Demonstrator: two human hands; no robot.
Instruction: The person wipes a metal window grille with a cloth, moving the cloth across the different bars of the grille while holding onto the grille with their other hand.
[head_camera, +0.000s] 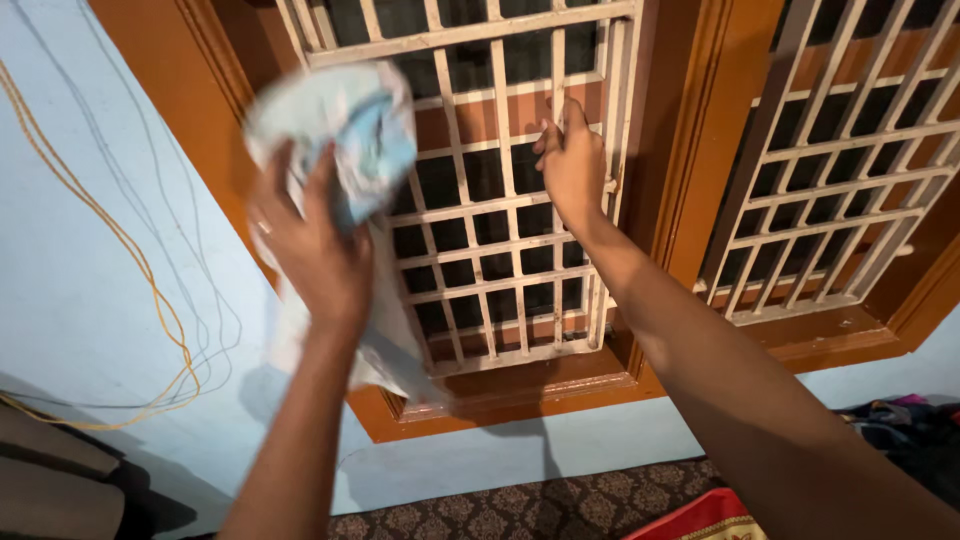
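— Where's the cloth (345, 130) right now?

— Bunched in my left hand (310, 250), up against the left edge of the white window grille (500, 215), where the bars meet the orange wooden frame (690, 120). My fingers are closed round it; a loose tail hangs down past my wrist, in front of the lower bars.

— And your other hand?

— My right hand (572, 165) is curled round an upright bar near the right side of the same grille, gripping it. I think that steadies me while I rub.

— Any advice for doing it well?

— I'd say keep the cloth folded into a firm pad so it pushes into the corners between the crossing bars, and work one row of squares at a time. The cloth is blurred in this view, so I can't tell how much of it is touching metal.

— Anything to watch for?

— The yellow and grey wires (150, 290) looping on the blue wall (80, 200) just left of the frame; the dangling tail could catch them, I reckon. A second grille (840, 170) sits to the right, apart from both hands.
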